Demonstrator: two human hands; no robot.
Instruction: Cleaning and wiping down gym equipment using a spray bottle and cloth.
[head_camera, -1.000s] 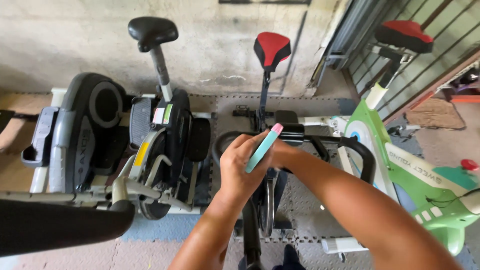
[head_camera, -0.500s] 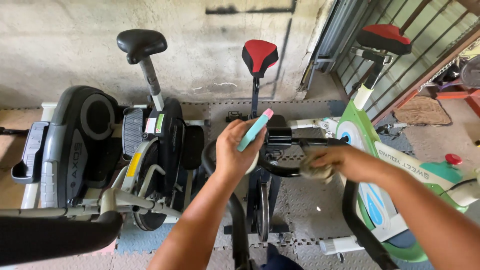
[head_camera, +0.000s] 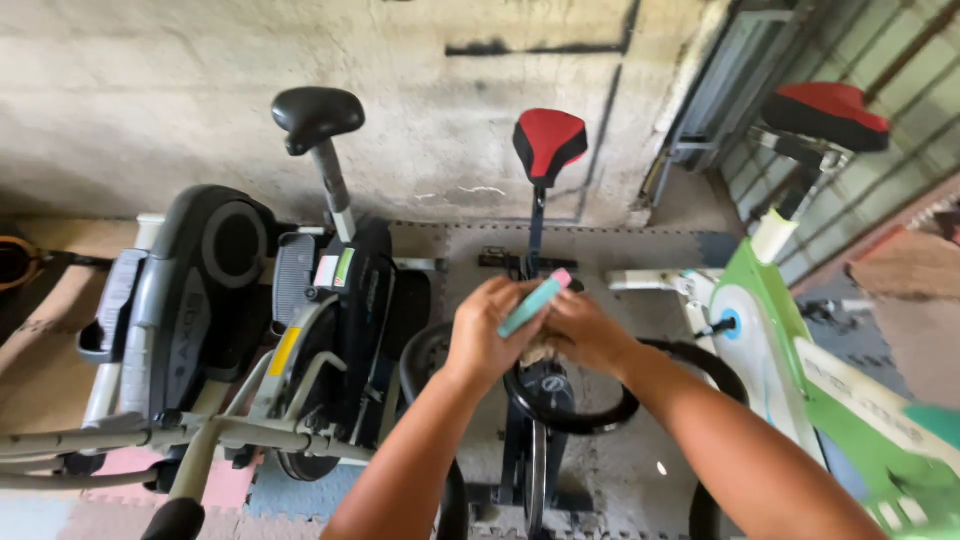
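My left hand (head_camera: 492, 335) gripped a teal stick (head_camera: 534, 304) pointing up and away, while my right hand (head_camera: 583, 333) pressed a rag (head_camera: 538, 352) onto the exercise-bike handlebar (head_camera: 570, 415) beneath.

Grey foam floor mat (head_camera: 640, 250), three exercise bikes standing on it

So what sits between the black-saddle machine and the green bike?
In the head view, the red-saddle bike stands there, with both hands over its black handlebar loop, the left holding a teal stick.
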